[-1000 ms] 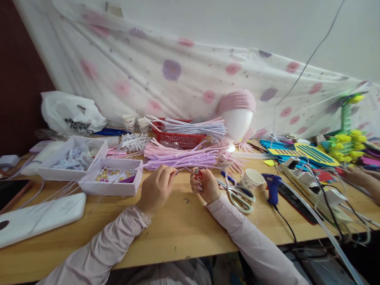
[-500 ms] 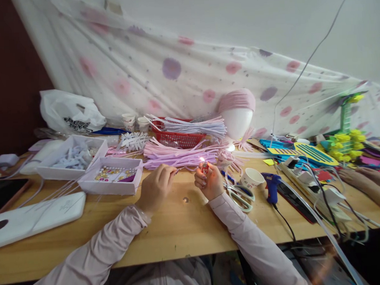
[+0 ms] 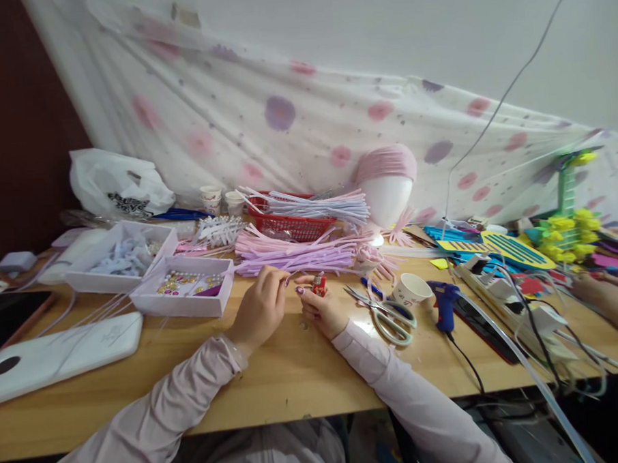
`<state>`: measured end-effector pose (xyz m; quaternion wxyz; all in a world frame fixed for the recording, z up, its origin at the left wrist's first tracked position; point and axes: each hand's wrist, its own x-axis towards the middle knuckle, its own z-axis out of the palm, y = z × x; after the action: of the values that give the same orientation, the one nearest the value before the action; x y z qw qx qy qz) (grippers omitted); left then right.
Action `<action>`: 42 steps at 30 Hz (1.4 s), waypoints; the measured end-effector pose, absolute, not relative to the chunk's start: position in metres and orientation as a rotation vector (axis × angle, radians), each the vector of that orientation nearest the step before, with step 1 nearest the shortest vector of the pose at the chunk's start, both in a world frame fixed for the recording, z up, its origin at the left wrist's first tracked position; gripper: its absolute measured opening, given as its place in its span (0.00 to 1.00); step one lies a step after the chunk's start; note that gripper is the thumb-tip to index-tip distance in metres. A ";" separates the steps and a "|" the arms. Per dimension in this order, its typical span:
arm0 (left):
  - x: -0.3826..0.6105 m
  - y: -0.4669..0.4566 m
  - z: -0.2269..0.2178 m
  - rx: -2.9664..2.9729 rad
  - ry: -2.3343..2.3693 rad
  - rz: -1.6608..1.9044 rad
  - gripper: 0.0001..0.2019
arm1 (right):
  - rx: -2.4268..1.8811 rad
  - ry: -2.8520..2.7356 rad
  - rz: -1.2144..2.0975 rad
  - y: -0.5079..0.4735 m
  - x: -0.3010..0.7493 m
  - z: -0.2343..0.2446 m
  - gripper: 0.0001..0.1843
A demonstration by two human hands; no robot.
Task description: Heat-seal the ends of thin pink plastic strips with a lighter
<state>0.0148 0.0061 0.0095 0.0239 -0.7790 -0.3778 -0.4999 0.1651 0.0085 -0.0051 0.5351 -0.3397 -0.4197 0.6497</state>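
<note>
The right hand (image 3: 323,309) grips a red lighter (image 3: 319,284) above the tabletop (image 3: 305,375); I see no flame. The left hand (image 3: 260,307) has its fingertips pinched closed; anything between is too small to identify. Behind, lilac pipe cleaners (image 3: 300,260) lie bundled, apparently unworked; no completed step is confirmable.

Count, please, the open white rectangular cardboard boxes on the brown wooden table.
2. The rear box stands farther left, holding pale pieces; the front box, with gold and pink ornaments, is nearer the bare left hand. More may be hidden.
</note>
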 end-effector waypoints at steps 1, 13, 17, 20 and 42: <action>0.016 0.005 0.009 -2.450 -1.157 -1.558 0.08 | -0.815 -1.005 1.548 0.008 0.163 -0.007 0.20; 0.023 -0.002 0.004 -2.651 -1.052 -1.556 0.16 | -0.745 -0.916 1.582 0.009 0.162 -0.011 0.15; 0.023 0.000 0.001 -2.574 -1.093 -1.535 0.15 | -0.742 -0.915 1.565 0.009 0.162 -0.009 0.14; 0.022 0.002 0.000 -2.531 -1.150 -1.495 0.12 | -0.744 -0.877 1.541 0.010 0.164 -0.004 0.14; 0.012 0.010 0.006 -2.265 -1.241 -1.375 0.05 | -0.815 -0.691 1.759 0.012 0.181 0.008 0.16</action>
<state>0.0119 0.0103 0.0058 0.1077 -0.7696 -0.4218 -0.4671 0.1813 0.0124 0.0077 0.5158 -0.3393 -0.2876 0.7322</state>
